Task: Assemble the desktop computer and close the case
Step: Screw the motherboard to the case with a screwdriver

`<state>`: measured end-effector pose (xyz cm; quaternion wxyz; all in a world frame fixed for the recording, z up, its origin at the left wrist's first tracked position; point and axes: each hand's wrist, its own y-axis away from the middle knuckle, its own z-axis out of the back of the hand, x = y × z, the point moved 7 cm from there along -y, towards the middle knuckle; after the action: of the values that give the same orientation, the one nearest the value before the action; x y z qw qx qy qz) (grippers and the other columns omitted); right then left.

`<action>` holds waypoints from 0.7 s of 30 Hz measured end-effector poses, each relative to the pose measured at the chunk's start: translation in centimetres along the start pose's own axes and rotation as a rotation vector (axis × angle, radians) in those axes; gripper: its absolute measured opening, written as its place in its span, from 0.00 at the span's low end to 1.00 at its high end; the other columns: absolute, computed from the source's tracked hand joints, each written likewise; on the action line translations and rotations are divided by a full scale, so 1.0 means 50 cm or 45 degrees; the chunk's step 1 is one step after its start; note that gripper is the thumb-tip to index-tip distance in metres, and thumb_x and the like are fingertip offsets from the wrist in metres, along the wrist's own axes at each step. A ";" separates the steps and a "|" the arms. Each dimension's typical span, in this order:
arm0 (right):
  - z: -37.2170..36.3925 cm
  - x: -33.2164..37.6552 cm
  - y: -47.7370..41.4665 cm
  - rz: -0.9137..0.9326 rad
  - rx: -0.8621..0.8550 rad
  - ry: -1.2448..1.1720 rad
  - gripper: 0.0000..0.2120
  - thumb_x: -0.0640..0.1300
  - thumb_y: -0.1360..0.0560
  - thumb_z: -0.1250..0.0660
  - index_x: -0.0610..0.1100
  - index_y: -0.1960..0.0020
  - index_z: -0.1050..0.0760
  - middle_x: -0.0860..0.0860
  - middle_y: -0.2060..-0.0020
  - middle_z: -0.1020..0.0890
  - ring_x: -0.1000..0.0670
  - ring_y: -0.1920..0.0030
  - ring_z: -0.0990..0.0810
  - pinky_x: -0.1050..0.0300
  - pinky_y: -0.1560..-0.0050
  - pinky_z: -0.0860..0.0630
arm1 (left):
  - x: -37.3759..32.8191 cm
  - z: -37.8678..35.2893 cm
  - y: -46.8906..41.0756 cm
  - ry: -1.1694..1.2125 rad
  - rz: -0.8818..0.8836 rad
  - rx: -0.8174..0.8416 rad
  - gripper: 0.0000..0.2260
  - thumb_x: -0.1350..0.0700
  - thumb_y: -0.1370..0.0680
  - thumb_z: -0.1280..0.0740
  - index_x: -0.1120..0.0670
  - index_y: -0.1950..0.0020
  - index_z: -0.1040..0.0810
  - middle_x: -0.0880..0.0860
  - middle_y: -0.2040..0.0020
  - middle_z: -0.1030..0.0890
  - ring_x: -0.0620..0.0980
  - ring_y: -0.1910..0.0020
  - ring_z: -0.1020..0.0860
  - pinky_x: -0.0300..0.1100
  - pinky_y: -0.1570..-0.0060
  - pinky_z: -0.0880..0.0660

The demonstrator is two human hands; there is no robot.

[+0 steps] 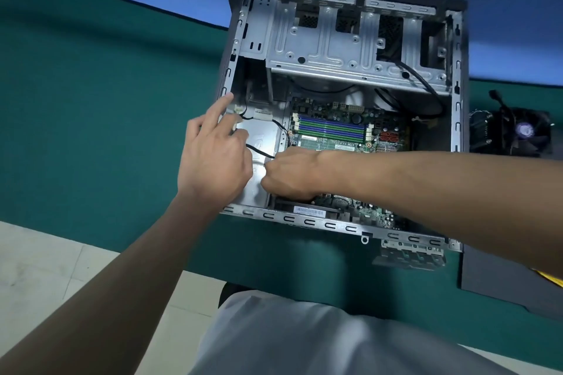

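Motherboard (344, 131) inside case (457, 106); fan (515, 134) right of case

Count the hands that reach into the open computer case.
2. The left hand is over the silver box at the left wall of the case, index finger stretched out. The right hand is beside it, curled round a black cable. None seems hidden.

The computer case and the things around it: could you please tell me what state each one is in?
Computer case: open, no cover on, lying flat.
Cooling fan: outside the case, on the table.
Black cable: loose, gripped by the right hand.
Left hand: over the silver box, index finger straight; grip unclear.
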<state>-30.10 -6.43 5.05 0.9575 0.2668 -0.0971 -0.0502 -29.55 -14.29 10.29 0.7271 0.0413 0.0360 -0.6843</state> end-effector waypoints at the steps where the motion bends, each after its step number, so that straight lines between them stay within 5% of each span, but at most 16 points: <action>1: 0.008 -0.009 0.008 -0.051 -0.033 -0.037 0.05 0.37 0.24 0.39 0.42 0.59 0.29 0.48 0.68 0.28 0.43 0.62 0.24 0.53 0.64 0.30 | 0.000 0.003 0.000 0.031 0.000 -0.006 0.06 0.63 0.27 0.33 0.61 0.53 0.17 0.56 0.40 0.20 0.55 0.27 0.35 0.49 0.42 0.39; 4: 0.030 -0.057 0.048 -0.327 -0.174 -0.326 0.10 0.41 0.25 0.37 0.44 0.64 0.33 0.50 0.72 0.34 0.46 0.67 0.29 0.57 0.67 0.34 | -0.001 0.014 0.001 0.100 0.023 -0.029 0.10 0.65 0.27 0.32 0.62 0.47 0.18 0.58 0.37 0.22 0.56 0.27 0.33 0.50 0.41 0.37; 9: 0.017 -0.182 0.217 -0.826 -0.660 -1.086 0.07 0.46 0.27 0.29 0.48 0.59 0.27 0.51 0.62 0.20 0.50 0.58 0.20 0.53 0.53 0.23 | -0.053 0.022 -0.046 0.114 0.088 0.003 0.15 0.64 0.24 0.35 0.63 0.38 0.22 0.60 0.32 0.26 0.60 0.31 0.30 0.55 0.34 0.35; 12: -0.020 -0.219 0.337 -1.046 -0.967 -1.491 0.10 0.45 0.30 0.25 0.46 0.63 0.26 0.51 0.69 0.18 0.54 0.67 0.19 0.58 0.65 0.24 | -0.140 0.027 -0.105 0.241 -0.001 -0.041 0.17 0.64 0.22 0.37 0.64 0.33 0.26 0.61 0.29 0.28 0.58 0.29 0.32 0.53 0.28 0.37; 17: -0.088 -0.230 0.465 -0.905 -1.485 -2.253 0.08 0.33 0.28 0.29 0.40 0.53 0.26 0.46 0.70 0.18 0.43 0.62 0.15 0.54 0.61 0.20 | -0.304 -0.003 -0.194 0.383 -0.136 0.023 0.22 0.50 0.15 0.47 0.58 0.23 0.37 0.56 0.22 0.40 0.54 0.22 0.43 0.49 0.23 0.49; 21: -0.163 -0.245 0.545 -1.013 -1.662 -2.284 0.11 0.32 0.22 0.38 0.41 0.41 0.29 0.42 0.58 0.24 0.42 0.62 0.15 0.59 0.61 0.20 | -0.423 -0.076 -0.224 0.348 -0.165 0.315 0.32 0.36 0.18 0.54 0.52 0.19 0.52 0.54 0.19 0.55 0.53 0.21 0.57 0.52 0.25 0.60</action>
<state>-39.12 22.71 10.43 0.4189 -0.3930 -0.6016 -0.5551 -42.02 6.45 8.67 0.6591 0.2206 0.0527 -0.7170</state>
